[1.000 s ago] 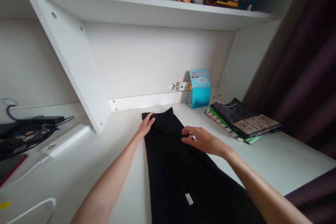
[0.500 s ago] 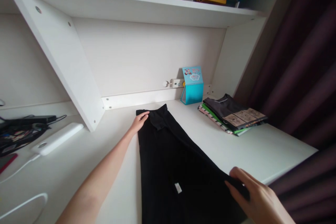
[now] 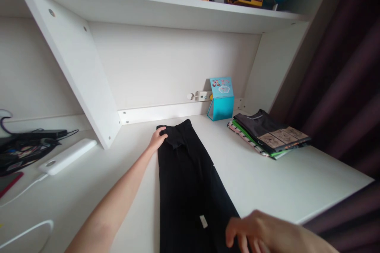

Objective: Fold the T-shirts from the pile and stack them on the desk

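Observation:
A long black garment (image 3: 182,182) lies on the white desk with its narrow end toward the wall. A loose flap of its cloth is turned down at that end, and a small white label (image 3: 203,221) shows lower down. At the far left corner, my left hand (image 3: 158,139) has its thumb and fingers closed on the cloth. My right hand (image 3: 252,231) is over the garment's near right side, fingers bent down and apart, nothing held in them. The picture's lower edge cuts off its fingertips and the garment's near end.
A stack of folded clothes (image 3: 267,134) lies at the right, near a blue desk calendar (image 3: 222,106) and a wall socket (image 3: 203,96). A white power strip (image 3: 68,156), cables and a black bag-like heap (image 3: 26,152) are at the left. Toys stand on the shelf (image 3: 178,12) above.
My right hand has let go of the garment's right edge and moved left, over the cloth. That side now lies folded inward, so the garment is narrower. My left hand stays at the corner.

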{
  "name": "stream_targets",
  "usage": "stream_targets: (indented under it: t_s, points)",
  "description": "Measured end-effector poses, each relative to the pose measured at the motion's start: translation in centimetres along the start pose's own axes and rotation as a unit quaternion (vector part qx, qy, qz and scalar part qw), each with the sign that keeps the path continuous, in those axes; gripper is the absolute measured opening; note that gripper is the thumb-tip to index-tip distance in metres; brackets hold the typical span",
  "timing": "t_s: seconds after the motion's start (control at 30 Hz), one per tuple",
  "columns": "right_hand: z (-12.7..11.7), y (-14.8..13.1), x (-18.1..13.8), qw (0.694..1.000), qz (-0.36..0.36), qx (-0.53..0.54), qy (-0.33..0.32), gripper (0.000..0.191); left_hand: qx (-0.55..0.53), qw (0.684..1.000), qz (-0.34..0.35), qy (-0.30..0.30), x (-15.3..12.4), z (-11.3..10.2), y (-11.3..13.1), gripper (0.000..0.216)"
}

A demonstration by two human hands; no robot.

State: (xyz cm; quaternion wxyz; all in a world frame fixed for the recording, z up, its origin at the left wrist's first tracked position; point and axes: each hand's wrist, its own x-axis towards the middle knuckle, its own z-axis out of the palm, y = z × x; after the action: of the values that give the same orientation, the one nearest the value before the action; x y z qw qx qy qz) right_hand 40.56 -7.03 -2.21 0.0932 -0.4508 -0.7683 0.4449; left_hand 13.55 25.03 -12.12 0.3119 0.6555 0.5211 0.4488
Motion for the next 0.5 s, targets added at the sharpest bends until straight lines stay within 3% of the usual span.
stream_targets:
  t_s: [0.07, 0.17, 0.27, 0.37, 0.5]
  points:
    - [-3.7, 0.5, 1.9, 1.000, -0.016, 0.015, 0.007, 0.024, 0.008, 1.000, -0.010, 0.000, -0.1, 0.0, 0.0, 0.046]
    - [-8.7, 3.2, 7.7, 0.989, -0.021, -0.089, 0.118, 0.024, 0.016, 1.000, -0.013, 0.003, -0.3, 0.2, 0.1, 0.046]
    - [-12.0, 6.0, 15.4, 0.954, 0.006, -0.203, 0.222, 0.027, 0.017, 1.000, -0.002, 0.003, -0.6, 0.3, 0.1, 0.055]
    - [-13.1, 7.2, 22.4, 0.932, 0.012, -0.236, 0.273, 0.038, 0.016, 1.000, 0.019, 0.004, -0.9, 0.4, 0.0, 0.062]
    - [-12.6, 8.1, 28.3, 0.928, 0.020, -0.263, 0.264, 0.048, 0.022, 0.998, 0.059, -0.011, -1.1, 0.3, 0.1, 0.059]
